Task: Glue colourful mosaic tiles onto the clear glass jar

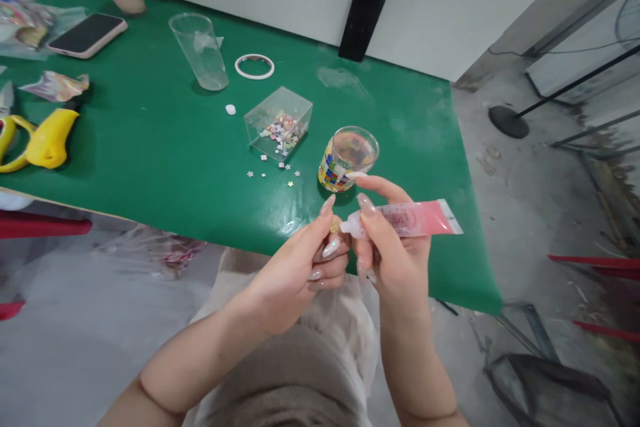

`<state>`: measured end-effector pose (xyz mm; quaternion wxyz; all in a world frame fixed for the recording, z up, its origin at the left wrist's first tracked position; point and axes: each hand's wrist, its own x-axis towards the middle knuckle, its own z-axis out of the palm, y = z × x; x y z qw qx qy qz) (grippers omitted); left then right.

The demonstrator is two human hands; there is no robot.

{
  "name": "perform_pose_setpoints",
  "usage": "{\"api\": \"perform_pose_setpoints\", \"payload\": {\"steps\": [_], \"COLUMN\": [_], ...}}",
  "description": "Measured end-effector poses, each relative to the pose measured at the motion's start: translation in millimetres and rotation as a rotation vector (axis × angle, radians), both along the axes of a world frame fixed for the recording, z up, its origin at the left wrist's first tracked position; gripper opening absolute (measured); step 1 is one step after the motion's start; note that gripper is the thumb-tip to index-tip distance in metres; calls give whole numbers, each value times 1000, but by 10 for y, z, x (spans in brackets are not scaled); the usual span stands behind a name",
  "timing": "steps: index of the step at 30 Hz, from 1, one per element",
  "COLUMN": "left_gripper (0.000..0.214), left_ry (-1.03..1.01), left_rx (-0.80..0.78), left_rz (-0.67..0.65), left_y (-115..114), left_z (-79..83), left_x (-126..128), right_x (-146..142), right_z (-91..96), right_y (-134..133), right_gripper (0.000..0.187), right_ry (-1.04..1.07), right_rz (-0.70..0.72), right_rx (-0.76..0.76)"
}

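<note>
My left hand (305,253) is closed, pinching a small yellowish bead (335,227) between thumb and finger; its exact shape is hard to make out. In my right hand (395,247) lies a pink glue tube (420,219), its white nozzle pointing left and close to the bead. Whether the nozzle touches the bead I cannot tell. Just beyond my fingers stands a glass (349,159) with colored square tiles around its side. Left of it, a clear box (279,121) holds many small pastel pieces. Several loose star and square pieces (273,171) lie in front of the box.
A clear cup (201,52) and a white ring (255,67) are farther back. At the left are yellow-handled scissors (47,140), a phone (89,36) and plastic packets (56,85). A black panel (367,11) leans against the wall. The green table (150,193) ends just before me.
</note>
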<state>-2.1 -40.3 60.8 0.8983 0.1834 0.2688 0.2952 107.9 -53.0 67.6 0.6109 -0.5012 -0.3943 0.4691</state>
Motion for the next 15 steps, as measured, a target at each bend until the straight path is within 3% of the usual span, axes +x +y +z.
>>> {"api": "perform_pose_setpoints", "payload": {"steps": [15], "left_gripper": [44], "left_ry": [21], "left_rx": [15], "left_rz": [4], "left_y": [2], "left_z": [-4], "left_x": [-1], "right_x": [14], "right_z": [-44], "right_y": [-14], "right_gripper": [12], "right_ry": [-63], "right_rz": [-5], "right_rx": [24]}}
